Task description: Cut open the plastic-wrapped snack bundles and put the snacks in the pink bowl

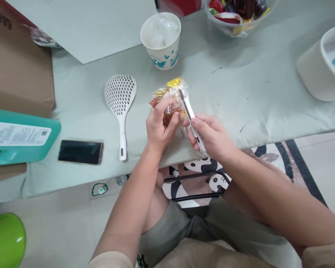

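My left hand (160, 124) has its fingers closed on a crinkled clear plastic packet (171, 95) with yellow and reddish-brown colours in it. What is inside cannot be made out. In my right hand (209, 134) is a slim white utility knife (190, 113), gripped along its handle. Its dark tip points away from me and lies against the packet's right side, or just over it; I cannot tell which. Left of my hands, a white slotted skimmer (120, 96) lies on the cloth. Beyond the packet stands a patterned paper cup (163, 56) holding clear, crumpled-looking contents.
A clear bowl of wrapped snacks (234, 29) stands at the back, and a white tub (312, 70) at the right. On the left are a phone (80, 152), a teal container (50, 136) and a cardboard box (22, 70). The table's front edge runs below my hands.
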A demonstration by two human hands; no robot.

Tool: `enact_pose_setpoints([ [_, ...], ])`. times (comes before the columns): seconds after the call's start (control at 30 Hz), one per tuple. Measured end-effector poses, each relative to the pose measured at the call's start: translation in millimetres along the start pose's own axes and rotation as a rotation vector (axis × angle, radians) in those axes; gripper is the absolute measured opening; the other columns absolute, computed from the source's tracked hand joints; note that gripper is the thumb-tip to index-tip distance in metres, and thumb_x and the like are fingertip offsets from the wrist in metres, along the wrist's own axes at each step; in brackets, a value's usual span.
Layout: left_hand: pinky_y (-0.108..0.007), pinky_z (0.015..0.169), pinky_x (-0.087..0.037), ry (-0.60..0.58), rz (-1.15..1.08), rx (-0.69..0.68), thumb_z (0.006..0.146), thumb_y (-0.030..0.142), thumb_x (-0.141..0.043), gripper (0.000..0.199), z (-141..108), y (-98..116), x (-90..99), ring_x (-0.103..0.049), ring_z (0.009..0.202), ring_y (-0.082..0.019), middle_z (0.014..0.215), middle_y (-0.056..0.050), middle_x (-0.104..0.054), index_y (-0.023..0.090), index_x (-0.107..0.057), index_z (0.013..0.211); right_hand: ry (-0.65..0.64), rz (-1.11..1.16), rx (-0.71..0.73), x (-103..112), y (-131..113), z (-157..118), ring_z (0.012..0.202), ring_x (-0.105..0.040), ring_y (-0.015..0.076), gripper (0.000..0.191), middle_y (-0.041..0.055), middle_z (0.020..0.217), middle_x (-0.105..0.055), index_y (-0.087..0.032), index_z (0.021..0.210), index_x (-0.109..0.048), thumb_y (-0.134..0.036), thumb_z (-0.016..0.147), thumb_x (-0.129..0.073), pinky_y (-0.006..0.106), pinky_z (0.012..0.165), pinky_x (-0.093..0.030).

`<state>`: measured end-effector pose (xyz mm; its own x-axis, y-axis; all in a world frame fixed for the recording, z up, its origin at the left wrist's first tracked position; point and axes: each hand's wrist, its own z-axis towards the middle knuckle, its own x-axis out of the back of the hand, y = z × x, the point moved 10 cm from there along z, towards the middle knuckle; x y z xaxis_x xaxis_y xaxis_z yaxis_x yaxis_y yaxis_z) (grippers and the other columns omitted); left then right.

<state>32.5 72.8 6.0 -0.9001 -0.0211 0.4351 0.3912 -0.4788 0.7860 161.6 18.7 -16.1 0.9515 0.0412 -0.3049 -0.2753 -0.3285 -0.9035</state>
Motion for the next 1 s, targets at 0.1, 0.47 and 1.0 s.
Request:
enact_pose_setpoints([
  [0.1, -0.048, 0.109, -0.047, -0.002, -0.013, 0.005, 0.093, 0.07, -0.054, 0.049, -0.9, -1.7, -0.2, -0.063, 0.118, -0.028, 0.118, -0.007, -0.068, 0.03, -0.058, 0.121, -0.032, 0.008, -0.058, -2.8, 8.6, 1.7, 0.035, -0.043, 0.0074, 0.039, -0.0045, 0.048, -0.054, -0.019, 0.075, -0.06, -0.057, 0.083, -0.066, 0.022, 0.036, -0.028],
  [0.47, -0.049, 0.115, -0.045, 0.041, -0.048, 0.023, 0.095, 0.068, -0.054, 0.047, -1.5, -3.2, 3.3, -0.061, 0.125, -0.027, 0.122, -0.007, -0.068, 0.029, -0.058, 0.12, -0.031, 0.059, -0.129, -6.6, 19.1, 0.0, 0.032, -0.04, 0.0071, 0.043, -0.004, 0.045, -0.053, -0.018, 0.074, -0.063, -0.06, 0.079, -0.069, 0.021, 0.032, -0.025],
  [1.0, -0.046, 0.114, -0.044, 0.237, -0.129, 0.105, 0.095, 0.074, -0.052, 0.052, 1.4, -23.6, 26.7, -0.053, 0.133, -0.027, 0.126, -0.006, -0.058, 0.03, -0.053, 0.123, -0.103, -0.045, -0.228, -22.8, 34.9, -6.6, 0.034, -0.044, 0.007, 0.031, -0.0038, 0.047, -0.055, -0.017, 0.072, -0.064, -0.047, 0.083, -0.064, 0.019, 0.034, -0.033],
])
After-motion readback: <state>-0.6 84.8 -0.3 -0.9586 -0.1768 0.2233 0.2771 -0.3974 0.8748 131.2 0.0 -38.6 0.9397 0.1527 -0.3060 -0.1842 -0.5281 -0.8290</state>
